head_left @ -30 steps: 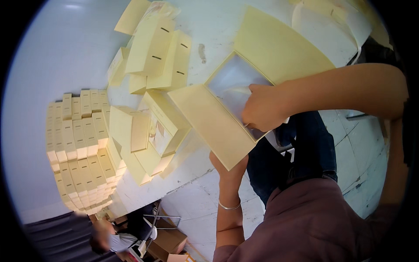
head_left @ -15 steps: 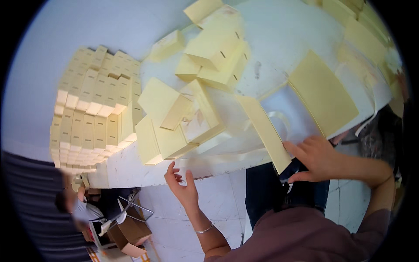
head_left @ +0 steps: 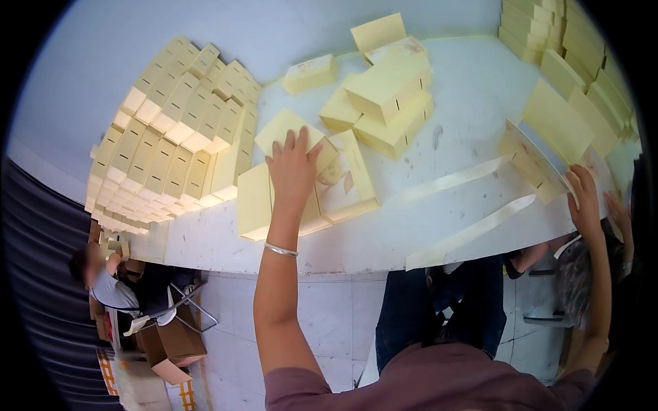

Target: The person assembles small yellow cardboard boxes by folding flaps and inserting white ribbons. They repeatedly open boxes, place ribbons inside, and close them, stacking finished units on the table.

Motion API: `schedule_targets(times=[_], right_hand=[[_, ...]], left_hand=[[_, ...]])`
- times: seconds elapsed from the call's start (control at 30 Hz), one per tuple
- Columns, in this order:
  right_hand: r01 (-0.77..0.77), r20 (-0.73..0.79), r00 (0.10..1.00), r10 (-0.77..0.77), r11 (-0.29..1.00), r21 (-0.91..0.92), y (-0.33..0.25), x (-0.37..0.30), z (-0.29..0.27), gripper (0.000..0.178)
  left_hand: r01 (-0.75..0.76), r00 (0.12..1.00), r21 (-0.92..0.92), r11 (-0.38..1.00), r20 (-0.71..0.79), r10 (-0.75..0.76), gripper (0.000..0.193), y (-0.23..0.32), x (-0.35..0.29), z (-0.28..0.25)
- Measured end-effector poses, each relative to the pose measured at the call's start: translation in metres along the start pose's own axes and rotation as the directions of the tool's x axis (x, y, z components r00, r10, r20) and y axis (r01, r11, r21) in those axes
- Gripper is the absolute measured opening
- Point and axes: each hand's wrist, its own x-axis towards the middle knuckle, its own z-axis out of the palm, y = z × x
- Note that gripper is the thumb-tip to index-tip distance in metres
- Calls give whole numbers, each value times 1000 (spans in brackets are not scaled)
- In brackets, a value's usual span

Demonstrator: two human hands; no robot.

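My left hand point(head_left: 293, 168) lies with fingers spread across the top of a cream cardboard box point(head_left: 291, 131) in a cluster on the table. Just right of it sits an open cream box point(head_left: 349, 181) with a patterned inside. At the table's right side, my right hand point(head_left: 582, 198) has its fingers closed on the edge of a cream cardboard box cover point(head_left: 531, 161), which stands tilted on its panels. Two pale strips, a lower one point(head_left: 473, 231) and an upper one point(head_left: 452, 181), lie on the table left of the cover.
A tall stack of cream boxes point(head_left: 175, 127) stands at the left. More boxes point(head_left: 387, 85) are piled at the back middle, and others point(head_left: 582, 51) at the far right. Another person's hand point(head_left: 620, 216) is near my right hand; a second person point(head_left: 113, 281) sits lower left.
My left hand has moved from the table's front edge up onto the box. My right hand has carried the cover from the front edge to the right, and the cover now stands more upright.
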Motion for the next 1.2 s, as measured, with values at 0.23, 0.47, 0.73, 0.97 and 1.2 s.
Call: schedule_targets(times=[0.23,0.47,0.73,0.97,1.2], right_hand=[[34,-111,993,28,852,522,-95,-26,3,41],[20,-6,998,-64,209,978,-249,73,33,76],[-114,298,945,-135,719,685,-244,51,12,78],[482,326,779,-535,844,233,-256,73,10,72],[134,764,523,-378,922,364,-271,114,17,75]], left_hand=[[113,730,-760,640,-373,-572,29,-49,-49,-9],[204,727,-977,-68,198,-658,20,29,-139,-38],[535,775,-826,-176,563,-285,20,38,-169,-25],[645,736,-762,-58,640,-220,28,41,-132,4],[544,825,-835,82,515,-234,41,35,-113,-9]])
